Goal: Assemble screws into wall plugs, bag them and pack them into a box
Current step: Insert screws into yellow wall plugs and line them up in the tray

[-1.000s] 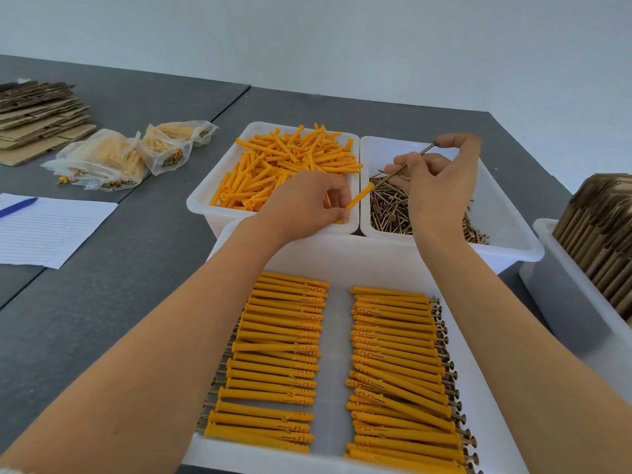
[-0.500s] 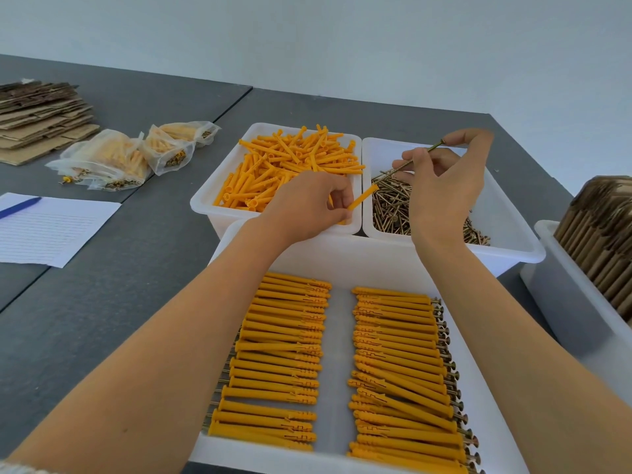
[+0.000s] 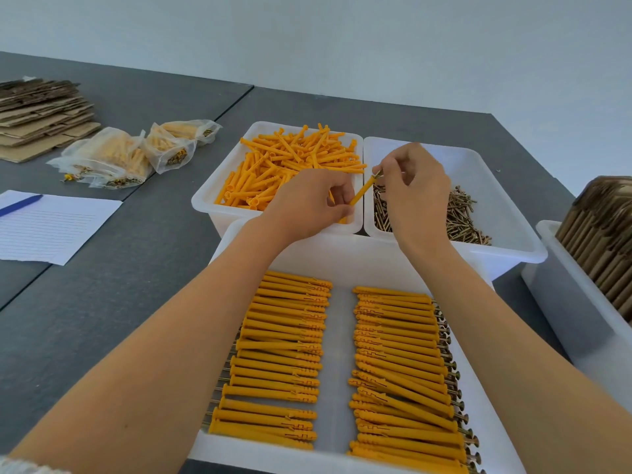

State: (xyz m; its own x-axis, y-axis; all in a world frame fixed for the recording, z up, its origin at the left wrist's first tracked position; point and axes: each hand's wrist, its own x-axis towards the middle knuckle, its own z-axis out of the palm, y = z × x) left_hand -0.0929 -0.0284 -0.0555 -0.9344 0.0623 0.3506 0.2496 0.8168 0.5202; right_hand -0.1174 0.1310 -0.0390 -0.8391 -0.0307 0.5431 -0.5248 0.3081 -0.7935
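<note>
Head view shows the left hand pinching an orange wall plug that angles toward one o'clock, while the right hand grips a screw at the plug's upper end. Both hover over the seam between the loose-plug bin at eleven o'clock and the screw bin at one. Toward six, a white tray holds two rows of assembled plugs. Filled bags lie at ten o'clock.
</note>
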